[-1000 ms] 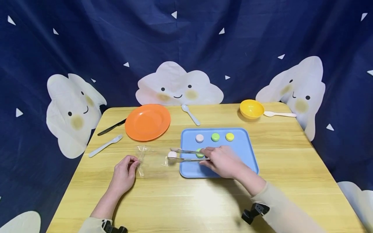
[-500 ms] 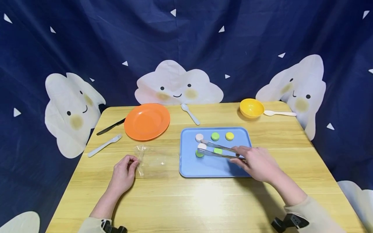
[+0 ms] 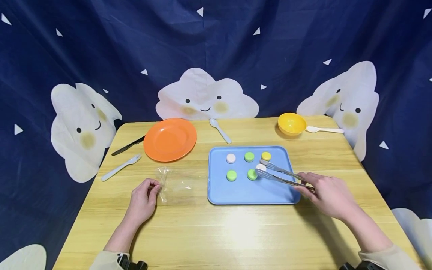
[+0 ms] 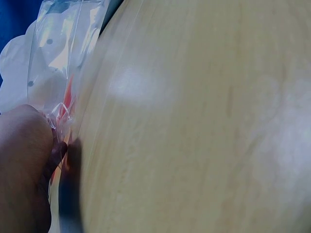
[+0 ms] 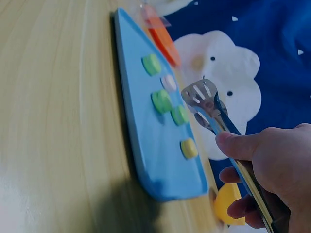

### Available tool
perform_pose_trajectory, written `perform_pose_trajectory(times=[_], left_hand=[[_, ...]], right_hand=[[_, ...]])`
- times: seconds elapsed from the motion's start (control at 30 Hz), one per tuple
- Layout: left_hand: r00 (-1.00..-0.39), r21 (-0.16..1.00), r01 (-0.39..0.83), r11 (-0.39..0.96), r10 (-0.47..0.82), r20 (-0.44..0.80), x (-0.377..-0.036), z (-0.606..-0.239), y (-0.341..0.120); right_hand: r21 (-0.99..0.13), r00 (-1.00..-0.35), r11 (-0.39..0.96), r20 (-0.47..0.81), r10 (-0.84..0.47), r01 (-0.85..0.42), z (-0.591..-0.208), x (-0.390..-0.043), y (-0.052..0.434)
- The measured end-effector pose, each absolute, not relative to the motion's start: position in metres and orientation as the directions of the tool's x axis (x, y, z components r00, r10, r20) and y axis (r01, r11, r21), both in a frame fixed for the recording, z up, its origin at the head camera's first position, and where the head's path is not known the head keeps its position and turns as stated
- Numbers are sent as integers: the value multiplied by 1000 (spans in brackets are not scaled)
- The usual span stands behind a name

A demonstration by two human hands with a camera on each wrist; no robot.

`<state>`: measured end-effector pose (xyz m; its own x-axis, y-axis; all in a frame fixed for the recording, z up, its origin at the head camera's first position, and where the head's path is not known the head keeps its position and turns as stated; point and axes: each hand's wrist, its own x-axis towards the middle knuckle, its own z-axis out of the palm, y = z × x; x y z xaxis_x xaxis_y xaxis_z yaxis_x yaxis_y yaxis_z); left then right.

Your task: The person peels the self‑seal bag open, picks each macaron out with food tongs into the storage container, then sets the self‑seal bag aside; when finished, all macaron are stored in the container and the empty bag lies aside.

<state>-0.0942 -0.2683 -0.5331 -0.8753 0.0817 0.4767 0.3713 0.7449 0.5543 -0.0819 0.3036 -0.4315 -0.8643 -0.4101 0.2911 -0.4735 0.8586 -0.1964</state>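
Observation:
My left hand (image 3: 143, 198) pinches the end of a clear plastic bag (image 3: 183, 187) that lies on the table; the left wrist view shows the bag (image 4: 63, 53) beyond the fingers. With my right hand (image 3: 329, 195) I grip metal tongs (image 3: 278, 180). Between the tong tips is a pale pink macaron (image 3: 261, 167), held over the blue tray (image 3: 219, 195). On the tray sit another pale pink macaron (image 3: 231, 158), a yellow one and three green macarons (image 3: 231, 175). The tongs (image 5: 201, 92) rise above the tray in the right wrist view.
An orange plate (image 3: 170, 140) stands back left, with a black knife (image 3: 128, 146) and a light fork (image 3: 121, 167) beside it. A pale spoon (image 3: 220, 131) lies behind the tray. Back right are a yellow bowl (image 3: 292, 124) and a white spoon (image 3: 324, 130).
My right hand has carried the pale pink macaron in the tongs rightward, from the bag's right end to over the tray's right half. My left hand stays at the bag.

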Motion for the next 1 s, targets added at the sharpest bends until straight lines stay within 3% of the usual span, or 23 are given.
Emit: perform_pose_trajectory(times=[0.8,1.0], left_hand=[[-889,577,349,738,66,454,-92,-527,-269],[-886,528,348,775,86,456,-90,-525,-269]], right_hand=[[-214,-920,899,179,-349,-382,-453,-82,330],[-247,-928,898,182,-326,-364,-450,-82,333]])
